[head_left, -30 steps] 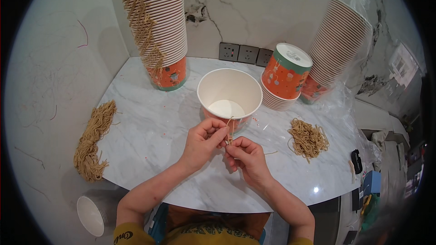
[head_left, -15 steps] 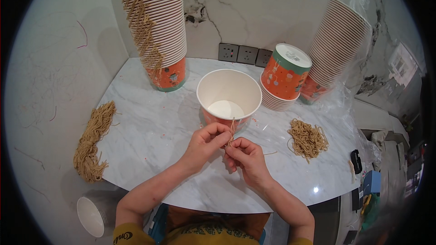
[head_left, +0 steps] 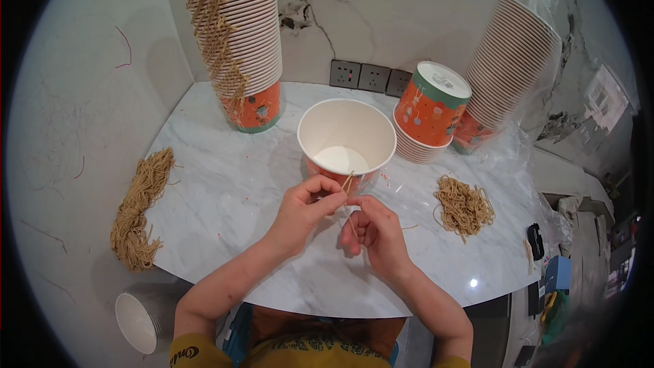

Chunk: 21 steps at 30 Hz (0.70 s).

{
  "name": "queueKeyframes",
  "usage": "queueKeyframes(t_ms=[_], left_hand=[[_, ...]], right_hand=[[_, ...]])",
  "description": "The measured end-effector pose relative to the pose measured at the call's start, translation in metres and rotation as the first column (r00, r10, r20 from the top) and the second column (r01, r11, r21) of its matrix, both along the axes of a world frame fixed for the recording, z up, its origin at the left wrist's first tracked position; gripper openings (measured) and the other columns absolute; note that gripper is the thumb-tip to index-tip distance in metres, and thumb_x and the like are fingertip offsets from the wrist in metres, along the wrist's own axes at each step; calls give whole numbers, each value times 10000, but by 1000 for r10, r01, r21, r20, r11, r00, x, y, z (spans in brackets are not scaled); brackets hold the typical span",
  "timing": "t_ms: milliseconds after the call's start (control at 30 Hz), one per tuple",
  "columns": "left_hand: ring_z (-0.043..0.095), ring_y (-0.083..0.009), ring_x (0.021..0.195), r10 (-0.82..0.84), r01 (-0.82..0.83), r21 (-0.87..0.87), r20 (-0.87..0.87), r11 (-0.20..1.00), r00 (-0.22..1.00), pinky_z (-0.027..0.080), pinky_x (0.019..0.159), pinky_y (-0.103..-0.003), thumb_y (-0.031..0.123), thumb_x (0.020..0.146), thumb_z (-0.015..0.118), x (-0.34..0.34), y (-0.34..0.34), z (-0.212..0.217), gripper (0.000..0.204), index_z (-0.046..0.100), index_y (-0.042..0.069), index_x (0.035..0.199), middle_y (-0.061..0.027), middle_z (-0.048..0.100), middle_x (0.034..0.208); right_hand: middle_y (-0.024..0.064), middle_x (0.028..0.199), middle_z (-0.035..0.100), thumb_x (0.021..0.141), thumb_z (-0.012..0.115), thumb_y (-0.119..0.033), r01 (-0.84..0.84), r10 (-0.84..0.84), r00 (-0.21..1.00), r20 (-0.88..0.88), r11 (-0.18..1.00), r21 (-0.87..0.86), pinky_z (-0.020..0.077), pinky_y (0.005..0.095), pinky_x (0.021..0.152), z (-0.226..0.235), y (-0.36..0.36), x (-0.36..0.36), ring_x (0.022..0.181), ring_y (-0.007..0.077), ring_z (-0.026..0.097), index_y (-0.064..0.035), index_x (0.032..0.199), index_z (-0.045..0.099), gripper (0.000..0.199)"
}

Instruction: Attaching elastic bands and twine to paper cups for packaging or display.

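A wide paper bucket [head_left: 317,129], white inside and orange outside, stands upright in front of me. From its near rim hangs a thin tan string [head_left: 349,181]. My left hand [head_left: 300,215] pinches this string between thumb and index finger, just below the rim. Beside it, my right hand [head_left: 383,235] has its index finger against the string at the left fingertips. Its other fingers are curled, and a loose string end runs down to them. Exactly how the string crosses between my fingers is hard to make out.
A tall bucket stack [head_left: 255,48] with strings down its side stands back left. An upturned bucket [head_left: 432,112] and a bagged stack [head_left: 511,61] stand back right. String bundles lie left [head_left: 139,211] and right [head_left: 464,206] on the marble table [head_left: 218,184].
My right hand has shifted slightly, its index finger straightening toward my left fingertips. A string end now shows hanging between the hands. My left hand keeps its pinch.
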<state>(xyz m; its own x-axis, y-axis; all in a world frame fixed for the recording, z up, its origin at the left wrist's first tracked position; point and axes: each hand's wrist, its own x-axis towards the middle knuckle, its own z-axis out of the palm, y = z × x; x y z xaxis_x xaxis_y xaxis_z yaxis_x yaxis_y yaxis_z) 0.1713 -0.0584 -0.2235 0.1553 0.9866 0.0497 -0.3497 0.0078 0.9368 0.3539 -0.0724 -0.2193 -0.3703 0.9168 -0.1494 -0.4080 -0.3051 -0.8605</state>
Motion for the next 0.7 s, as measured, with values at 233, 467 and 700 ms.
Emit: queueKeyframes(t_ms=[233, 467, 700], left_hand=[[579, -56, 835, -8, 9, -16, 62, 1000, 998, 431, 732, -229, 160, 945, 730, 5, -4, 3, 114, 708, 71, 1012, 7, 697, 937], [586, -52, 836, -3, 3, -9, 46, 1000, 999, 423, 729, -224, 162, 945, 729, 8, -2, 1, 113, 716, 69, 1009, 6, 700, 932], [607, -65, 825, 8, -8, -2, 40, 1000, 999, 426, 718, -229, 152, 946, 723, 8, 0, 0, 102, 717, 65, 999, 1, 698, 900]], right_hand=[[78, 577, 601, 1075, 520, -354, -82, 79, 995, -63, 995, -53, 294, 224, 372, -4, 3, 1, 373, 99, 436, -83, 1108, 618, 290], [71, 545, 568, 1075, 528, -348, -68, 57, 994, -89, 988, -135, 262, 234, 365, 2, 2, -2, 349, 101, 369, -96, 1117, 612, 268], [72, 515, 518, 1090, 482, -317, -98, 80, 991, -105, 979, -179, 277, 243, 401, 3, 6, -5, 364, 99, 326, -82, 1096, 595, 261]])
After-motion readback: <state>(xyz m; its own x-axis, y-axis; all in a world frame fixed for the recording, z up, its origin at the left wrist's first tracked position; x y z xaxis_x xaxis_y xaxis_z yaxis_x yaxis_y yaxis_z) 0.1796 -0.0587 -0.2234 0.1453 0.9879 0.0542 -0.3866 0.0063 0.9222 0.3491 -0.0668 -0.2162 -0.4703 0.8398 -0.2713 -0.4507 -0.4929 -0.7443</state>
